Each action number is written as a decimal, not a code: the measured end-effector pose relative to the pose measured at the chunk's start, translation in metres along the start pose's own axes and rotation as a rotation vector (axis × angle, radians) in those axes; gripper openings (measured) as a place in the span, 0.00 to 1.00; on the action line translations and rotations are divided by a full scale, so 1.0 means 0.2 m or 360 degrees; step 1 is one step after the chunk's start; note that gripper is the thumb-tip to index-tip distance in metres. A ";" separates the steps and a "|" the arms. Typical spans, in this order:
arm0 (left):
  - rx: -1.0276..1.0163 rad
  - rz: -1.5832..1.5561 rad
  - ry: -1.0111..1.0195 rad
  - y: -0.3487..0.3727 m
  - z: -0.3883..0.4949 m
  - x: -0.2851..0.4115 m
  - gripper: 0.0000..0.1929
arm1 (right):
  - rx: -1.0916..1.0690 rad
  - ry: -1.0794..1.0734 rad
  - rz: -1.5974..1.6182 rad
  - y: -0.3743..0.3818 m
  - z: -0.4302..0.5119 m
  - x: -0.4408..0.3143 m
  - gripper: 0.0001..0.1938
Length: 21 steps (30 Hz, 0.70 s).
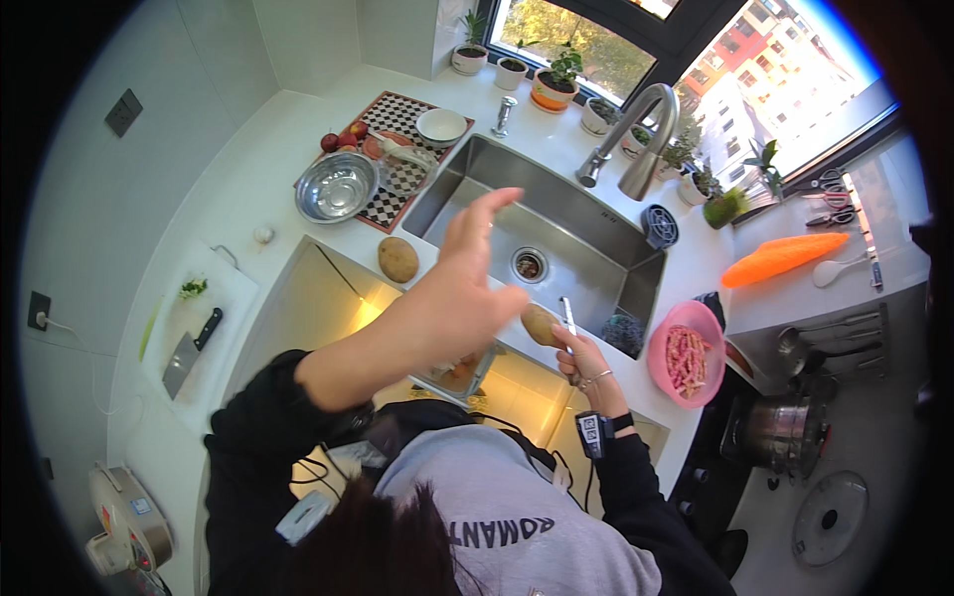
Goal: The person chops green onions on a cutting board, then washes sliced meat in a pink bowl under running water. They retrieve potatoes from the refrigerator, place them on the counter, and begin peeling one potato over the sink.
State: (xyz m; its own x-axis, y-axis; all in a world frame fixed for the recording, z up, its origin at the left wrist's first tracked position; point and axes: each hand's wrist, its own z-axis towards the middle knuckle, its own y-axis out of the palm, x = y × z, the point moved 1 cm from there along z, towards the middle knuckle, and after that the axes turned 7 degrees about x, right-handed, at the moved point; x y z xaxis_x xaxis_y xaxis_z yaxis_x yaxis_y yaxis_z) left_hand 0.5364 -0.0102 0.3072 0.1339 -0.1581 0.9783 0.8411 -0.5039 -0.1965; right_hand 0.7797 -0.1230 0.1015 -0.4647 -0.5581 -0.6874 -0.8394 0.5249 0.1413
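My left hand [481, 276] is raised in front of the sink with its thumb and fingers spread and nothing in it. To the right, my right hand [585, 357] holds a potato [540, 325] together with a slim metal tool [569, 320], perhaps a peeler, at the sink's front edge. Another potato [398, 259] lies on the counter left of the stainless steel sink [477, 167]. A dark scouring pad [623, 333] sits in the sink's right corner.
A steel bowl [337, 187] and a white bowl [442, 127] stand on a checkered mat [395, 108]. The faucet [648, 141] arches over the sink. A pink bowl [715, 357] of meat strips is right; a cleaver [182, 365] lies on a cutting board [223, 298] at left.
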 end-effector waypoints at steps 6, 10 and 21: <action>-0.0616 -0.0193 0.0574 0.06 -0.40 0.63 0.38 | -0.0106 -0.0070 -0.0082 0.02 -0.05 -0.01 0.14; -0.0769 -0.0096 0.1068 0.17 -0.50 0.70 0.35 | -0.0175 -0.0256 0.0052 0.02 0.01 0.04 0.13; -0.0164 -0.0148 -0.0215 0.17 -0.30 -0.29 0.30 | -0.0350 -0.0137 -0.0095 0.17 -0.05 0.02 0.14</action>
State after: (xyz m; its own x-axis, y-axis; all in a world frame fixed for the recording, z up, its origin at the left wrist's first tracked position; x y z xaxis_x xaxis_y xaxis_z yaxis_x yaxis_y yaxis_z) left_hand 0.5247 -0.0691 0.2398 0.1334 0.0052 0.9910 0.7958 -0.5965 -0.1040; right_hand 0.7466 -0.1139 0.1095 -0.3948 -0.5223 -0.7559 -0.9101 0.3349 0.2439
